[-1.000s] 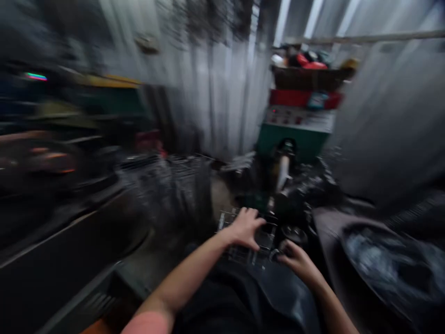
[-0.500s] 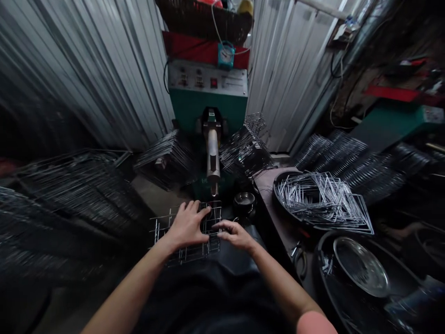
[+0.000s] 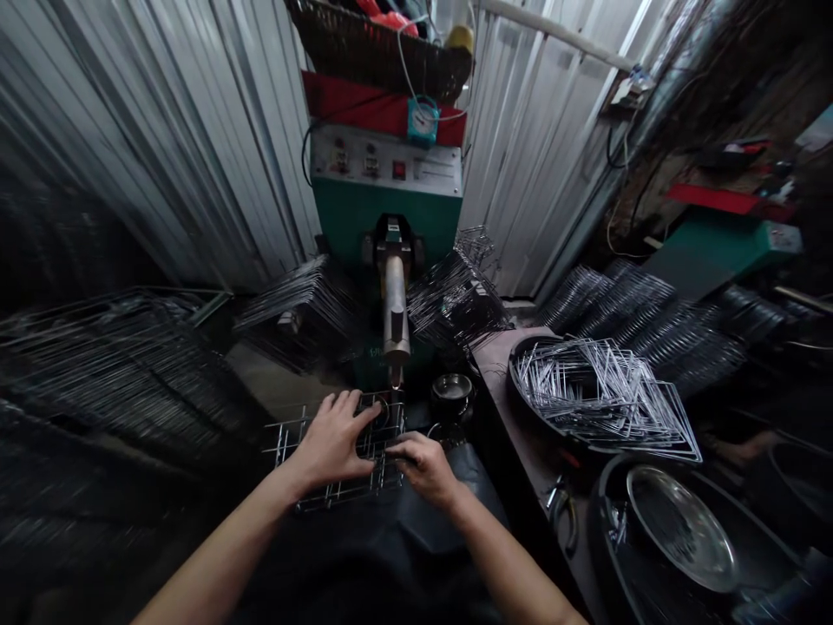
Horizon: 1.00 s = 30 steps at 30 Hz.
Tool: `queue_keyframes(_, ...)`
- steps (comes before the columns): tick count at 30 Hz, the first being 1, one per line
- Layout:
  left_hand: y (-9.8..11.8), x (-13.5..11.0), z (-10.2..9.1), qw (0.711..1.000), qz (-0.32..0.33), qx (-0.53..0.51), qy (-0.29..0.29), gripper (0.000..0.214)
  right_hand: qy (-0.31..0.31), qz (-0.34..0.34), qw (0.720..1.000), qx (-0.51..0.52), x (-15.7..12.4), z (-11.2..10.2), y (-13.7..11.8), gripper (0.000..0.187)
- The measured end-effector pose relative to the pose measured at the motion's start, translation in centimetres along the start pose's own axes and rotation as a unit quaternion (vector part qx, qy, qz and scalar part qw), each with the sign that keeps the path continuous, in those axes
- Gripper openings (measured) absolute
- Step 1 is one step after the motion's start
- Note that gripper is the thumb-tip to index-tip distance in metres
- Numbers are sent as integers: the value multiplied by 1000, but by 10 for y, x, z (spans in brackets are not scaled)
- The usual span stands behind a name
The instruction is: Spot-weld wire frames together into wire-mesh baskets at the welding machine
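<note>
Now R hand point(image 3: 426, 469) curled in at R edge of wire grid point(image 3: 383, 444); ½ sec ago its fingers were straighter, more open. Can't tell if it's pinching wire. L hand point(image 3: 331, 438) spread wide over grid, thumb well apart, prob. steadying; no clear grip. Grid + L hand a touch further L vs. machine arm point(image 3: 396, 312). Grid lies btwn dark-covered lap point(image 3: 416, 538) & machine, top R corner near arm's tip. Means, I'd judge: work's now at grid's R edge.
</note>
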<state>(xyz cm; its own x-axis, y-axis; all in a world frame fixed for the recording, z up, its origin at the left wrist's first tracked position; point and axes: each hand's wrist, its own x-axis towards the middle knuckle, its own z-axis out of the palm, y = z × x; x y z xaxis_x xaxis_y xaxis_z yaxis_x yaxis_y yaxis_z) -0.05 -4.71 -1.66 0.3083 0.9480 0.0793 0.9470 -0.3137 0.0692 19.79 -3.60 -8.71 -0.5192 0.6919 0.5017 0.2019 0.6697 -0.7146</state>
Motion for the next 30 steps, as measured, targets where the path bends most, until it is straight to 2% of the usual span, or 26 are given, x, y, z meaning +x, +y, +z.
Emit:
queue_keyframes(7,-9,1,0,1000,10,-8,0,77,-7,-5,1000,-24,5,6,-2,17)
queue_keyframes(14,-4,-3,-4,1000,1,1,10,78,-23,0,999,-39,5,0,-3,17)
queue_keyframes(22,-5,18,-10,1000,-18,15,3,75,-27,-4,999,-41,29,-12,8,14)
queue_keyframes(30,-3,19,-6,1000,-20,4,23,70,-51,3,997,-58,29,-15,10,14)
